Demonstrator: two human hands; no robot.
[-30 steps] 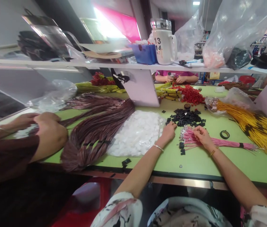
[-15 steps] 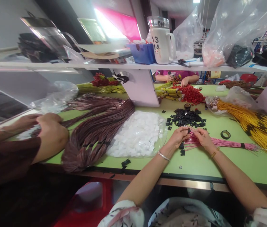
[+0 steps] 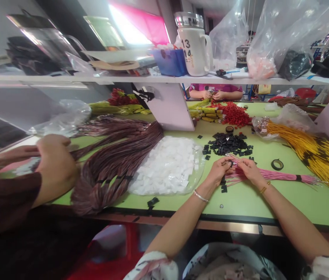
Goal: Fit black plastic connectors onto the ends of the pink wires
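My left hand [image 3: 220, 170] is closed in a pinch on a small black connector housing [image 3: 231, 163]. Close beside it, my right hand [image 3: 249, 169] pinches the end of a pink wire, its fingertips almost meeting those of the left. A bundle of pink wires [image 3: 281, 176], bound with black tape, lies under and to the right of my right hand. Just beyond my hands is a loose pile of black connector housings [image 3: 231, 144], a few of them strayed by my left hand. The exact contact between wire and housing is too small to make out.
Left of me lie a bag of white housings [image 3: 167, 167] and brown wires [image 3: 109, 171], where a co-worker's hands [image 3: 56, 167] work. Yellow wires [image 3: 313, 151] and a tape roll [image 3: 277, 165] lie right. A shelf [image 3: 141, 79] spans above; another person sits across, behind red pieces [image 3: 236, 114].
The view has shifted slightly. My hands stay together over the pink wires, the left fingers turned a little around the black housing. The person across has brought both hands closer together.
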